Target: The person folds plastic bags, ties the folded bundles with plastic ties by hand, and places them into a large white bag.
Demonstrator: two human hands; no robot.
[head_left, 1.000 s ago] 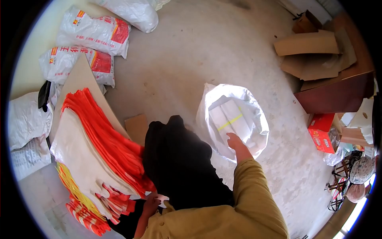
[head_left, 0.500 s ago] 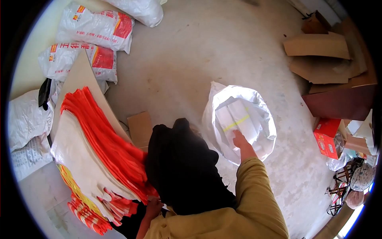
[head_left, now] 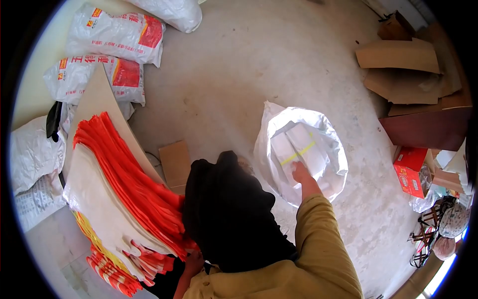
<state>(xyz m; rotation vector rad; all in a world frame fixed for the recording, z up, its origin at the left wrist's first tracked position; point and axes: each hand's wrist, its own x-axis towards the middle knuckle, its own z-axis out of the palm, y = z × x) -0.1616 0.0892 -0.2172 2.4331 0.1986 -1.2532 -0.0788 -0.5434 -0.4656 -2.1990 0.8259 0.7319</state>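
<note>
My right hand [head_left: 300, 173] reaches into an open white sack [head_left: 334, 130] on the floor. Its fingers are drawn together against white flat bundles [head_left: 303, 143] crossed by a yellow-green band; whether they grip anything is hidden. Low in the view, my left hand [head_left: 195, 261] rests by the lower edge of a long stack of red cloth or bags [head_left: 127, 162], its fingers mostly out of sight. White sheets [head_left: 102, 182] lie alongside the red ones, with yellow pieces [head_left: 99, 238] and red-and-white pieces [head_left: 112, 271] beyond. Black clothing [head_left: 224, 204] covers my lap between both hands.
Filled white sacks with red print [head_left: 117, 37] line the left wall. A board [head_left: 102, 92] stands behind the stack, near a cardboard piece [head_left: 175, 162]. On the right are open cardboard flaps [head_left: 398, 55], a dark red box side [head_left: 423, 124] and a red carton [head_left: 409, 172].
The view has shifted slightly. My right hand remains at the bundles in the sack, and my left hand stays low beside the red stack.
</note>
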